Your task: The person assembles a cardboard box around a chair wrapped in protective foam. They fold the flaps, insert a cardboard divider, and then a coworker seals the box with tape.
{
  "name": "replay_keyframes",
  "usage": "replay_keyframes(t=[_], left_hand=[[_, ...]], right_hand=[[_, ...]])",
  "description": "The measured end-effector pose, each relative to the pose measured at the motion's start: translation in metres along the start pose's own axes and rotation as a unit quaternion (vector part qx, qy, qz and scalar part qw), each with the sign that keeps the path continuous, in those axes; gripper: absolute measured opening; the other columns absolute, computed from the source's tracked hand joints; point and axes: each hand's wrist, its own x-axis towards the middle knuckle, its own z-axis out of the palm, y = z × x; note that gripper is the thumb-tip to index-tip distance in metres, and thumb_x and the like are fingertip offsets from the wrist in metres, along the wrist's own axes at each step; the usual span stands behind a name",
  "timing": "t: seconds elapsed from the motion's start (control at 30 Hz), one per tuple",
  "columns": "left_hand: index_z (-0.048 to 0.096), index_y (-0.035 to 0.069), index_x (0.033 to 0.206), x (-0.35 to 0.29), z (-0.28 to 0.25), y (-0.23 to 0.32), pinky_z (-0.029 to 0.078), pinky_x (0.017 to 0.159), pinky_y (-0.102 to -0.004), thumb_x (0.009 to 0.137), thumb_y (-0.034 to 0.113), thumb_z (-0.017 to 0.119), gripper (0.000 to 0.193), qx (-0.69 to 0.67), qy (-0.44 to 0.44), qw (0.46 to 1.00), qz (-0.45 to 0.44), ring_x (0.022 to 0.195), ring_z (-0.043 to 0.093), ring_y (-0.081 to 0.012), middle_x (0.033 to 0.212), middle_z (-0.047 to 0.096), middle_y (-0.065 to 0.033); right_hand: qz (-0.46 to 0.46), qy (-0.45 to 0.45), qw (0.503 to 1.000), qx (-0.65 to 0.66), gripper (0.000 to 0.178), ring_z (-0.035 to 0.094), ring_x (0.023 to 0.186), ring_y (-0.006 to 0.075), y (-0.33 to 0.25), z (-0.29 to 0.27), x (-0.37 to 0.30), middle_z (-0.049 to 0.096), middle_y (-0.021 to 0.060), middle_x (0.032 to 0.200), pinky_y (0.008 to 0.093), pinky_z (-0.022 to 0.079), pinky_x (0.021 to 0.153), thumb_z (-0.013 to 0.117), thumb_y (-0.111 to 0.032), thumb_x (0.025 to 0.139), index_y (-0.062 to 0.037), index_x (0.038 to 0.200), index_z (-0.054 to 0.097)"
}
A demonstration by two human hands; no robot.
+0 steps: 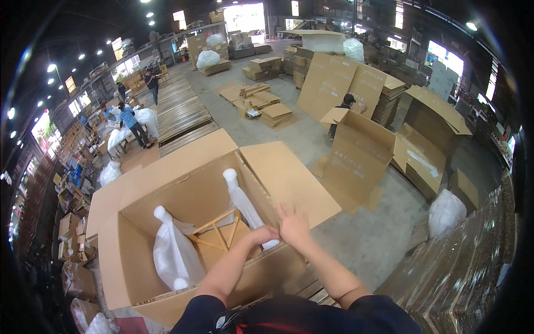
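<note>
A large open cardboard box [183,192] stands in front of me with its flaps folded outward. Inside lies a piece of wooden furniture [219,236] with a light frame, its legs or side pieces wrapped in white foam sheet [172,250]. My left hand [262,235] reaches over the box to its near right corner, fingers closed just above a white foam-wrapped end [271,244]; what they grip is hidden. Beside it, my right hand [293,225] rests at the box's right edge by the outspread right flap [292,181], fingers stretched out.
Stacked flat cardboard [473,267] rises close on my right, with a white wrapped bundle [446,213] beside it. Another open box [359,158] stands ahead right, near a crouching person [347,103]. Wooden pallets [186,108] run beyond my box; several people work at the far left.
</note>
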Motion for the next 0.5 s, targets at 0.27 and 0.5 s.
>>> replay_keyframes(t=[0.27, 0.5], left_hand=[[0.076, 0.011, 0.135, -0.139, 0.023, 0.024, 0.058, 0.109, -0.0455, 0.1, 0.024, 0.076, 0.037, 0.101, 0.142, 0.969, 0.175, 0.12, 0.074, -0.0402, 0.129, 0.08, -0.0173], [0.075, 0.017, 0.147, -0.429, 0.103, -0.062, 0.059, 0.109, -0.0476, 0.094, 0.023, 0.083, 0.054, 0.15, -0.011, 0.982, -0.117, 0.126, 0.074, -0.0392, 0.137, 0.078, -0.0201]], right_hand=[[-0.036, -0.04, 0.998, 0.041, 0.073, 0.041, 0.16, 0.0518, 0.039, 0.001, -0.023, 0.04, 0.0184, 0.181, 0.0708, 0.038, 0.125, 0.073, -0.032, 0.104, -0.0186, 0.172, 0.049], [-0.293, 0.045, 0.924, 0.241, 0.043, 0.059, 0.135, 0.0453, -0.044, 0.01, -0.191, 0.068, 0.0218, 0.145, 0.059, 0.046, 0.119, 0.071, -0.003, 0.087, -0.0059, 0.129, 0.076]])
